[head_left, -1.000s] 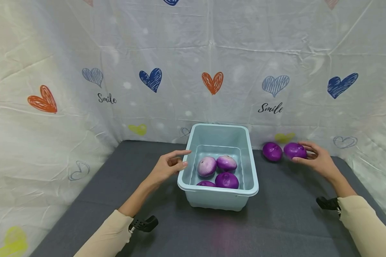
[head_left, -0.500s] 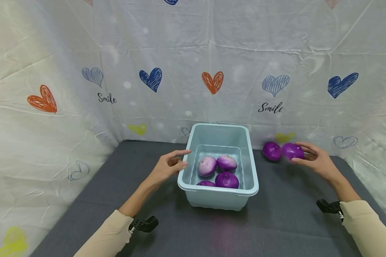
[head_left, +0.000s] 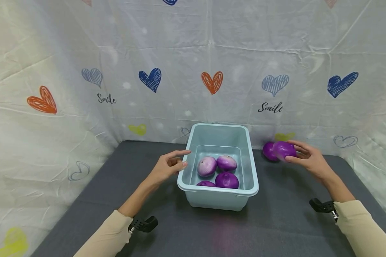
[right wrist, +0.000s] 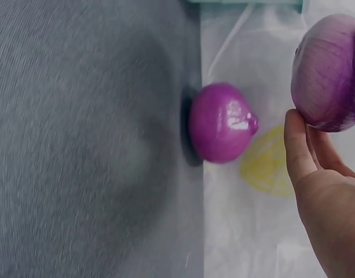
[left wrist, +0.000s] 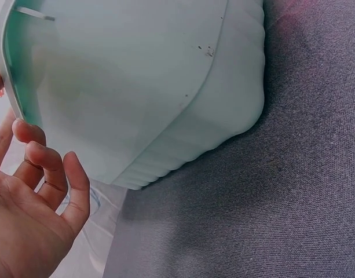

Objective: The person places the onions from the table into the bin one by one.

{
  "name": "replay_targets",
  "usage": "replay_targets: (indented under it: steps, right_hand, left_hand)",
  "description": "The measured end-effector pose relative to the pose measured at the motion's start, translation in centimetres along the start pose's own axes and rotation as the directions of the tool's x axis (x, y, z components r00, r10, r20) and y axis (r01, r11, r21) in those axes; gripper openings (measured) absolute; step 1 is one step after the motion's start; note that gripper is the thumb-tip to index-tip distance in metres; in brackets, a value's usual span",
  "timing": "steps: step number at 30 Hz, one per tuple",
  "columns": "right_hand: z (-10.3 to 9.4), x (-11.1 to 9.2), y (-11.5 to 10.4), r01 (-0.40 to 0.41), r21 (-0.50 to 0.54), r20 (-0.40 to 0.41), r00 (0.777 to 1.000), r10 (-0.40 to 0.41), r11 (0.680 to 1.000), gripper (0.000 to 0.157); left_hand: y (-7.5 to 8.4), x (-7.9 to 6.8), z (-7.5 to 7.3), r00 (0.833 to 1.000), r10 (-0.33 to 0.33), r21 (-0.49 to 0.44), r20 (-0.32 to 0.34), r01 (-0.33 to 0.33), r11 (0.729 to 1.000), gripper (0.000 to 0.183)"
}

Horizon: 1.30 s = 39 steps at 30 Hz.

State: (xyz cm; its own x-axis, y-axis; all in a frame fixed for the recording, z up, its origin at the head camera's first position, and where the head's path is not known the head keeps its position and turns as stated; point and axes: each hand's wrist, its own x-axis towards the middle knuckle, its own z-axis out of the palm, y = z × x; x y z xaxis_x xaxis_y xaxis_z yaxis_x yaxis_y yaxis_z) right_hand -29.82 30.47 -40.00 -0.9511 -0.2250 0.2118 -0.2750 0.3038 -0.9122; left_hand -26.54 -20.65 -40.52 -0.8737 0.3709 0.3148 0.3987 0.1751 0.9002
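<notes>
My right hand [head_left: 312, 160] holds a purple onion [head_left: 283, 150] by its right side, lifted above the table. In the right wrist view, the fingers [right wrist: 299, 139] support this onion from one side. Another purple onion [right wrist: 220, 123] lies on the table close by, partly hidden behind the held one in the head view. My left hand [head_left: 167, 167] is at the left rim of a pale blue plastic basin [head_left: 251, 167], the rim between its thumb and fingers. In the left wrist view, the other fingers [left wrist: 79, 191] curl beside the basin wall.
Inside the basin lie several onions, among them a paler one [head_left: 207, 166] and a dark purple one [head_left: 227, 180]. Dark grey cloth [head_left: 276, 221] covers the table. Behind it hangs a white sheet [head_left: 180, 53] printed with hearts.
My right hand has lifted the onion and moved it left, so it now overlaps the other onion in the head view. My left hand and the basin have stayed put.
</notes>
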Motion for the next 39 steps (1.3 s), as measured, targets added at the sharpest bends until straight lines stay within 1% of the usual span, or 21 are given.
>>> replay_targets:
  steps: [7,16,21,25,29,35,39]
  right_hand:
    - [1.0,0.5,-0.6,0.044,0.072,0.026,0.999,-0.046,0.996,0.056]
    - [2.2,1.4,-1.9,0.042,0.053,0.02,0.999,-0.043,0.998,0.057]
    - [2.8,2.0,-3.0,0.04,0.084,0.036,0.998,-0.043,0.996,0.059]
    - [3.4,2.6,-3.9,0.031,0.121,0.03,0.999,-0.035,0.992,0.059]
    - [4.1,3.2,-4.4,0.06,0.134,0.042,0.997,-0.066,0.989,0.058]
    - [4.9,4.0,-5.2,0.069,0.157,0.07,0.994,-0.081,0.985,0.058]
    - [5.4,4.6,-6.0,0.089,0.16,0.083,0.991,-0.103,0.983,0.057]
  left_hand:
    - [0.1,-0.1,0.0,1.0,0.001,-0.002,-0.002,-0.001,1.0,0.043]
    - [-0.1,0.0,0.0,1.0,0.004,0.001,-0.001,-0.004,1.0,0.043]
    - [-0.1,-0.1,0.0,1.0,0.003,-0.004,0.0,-0.003,1.0,0.043]
    - [-0.1,0.0,0.1,1.0,0.002,-0.02,0.001,-0.002,1.0,0.044]
    - [-0.1,0.0,0.1,1.0,0.001,-0.029,0.003,-0.001,1.0,0.045]
    - [-0.1,0.0,0.1,1.0,-0.002,0.001,-0.007,0.002,1.0,0.043]
    - [-0.1,0.0,0.1,1.0,-0.004,0.004,-0.007,0.004,1.0,0.044]
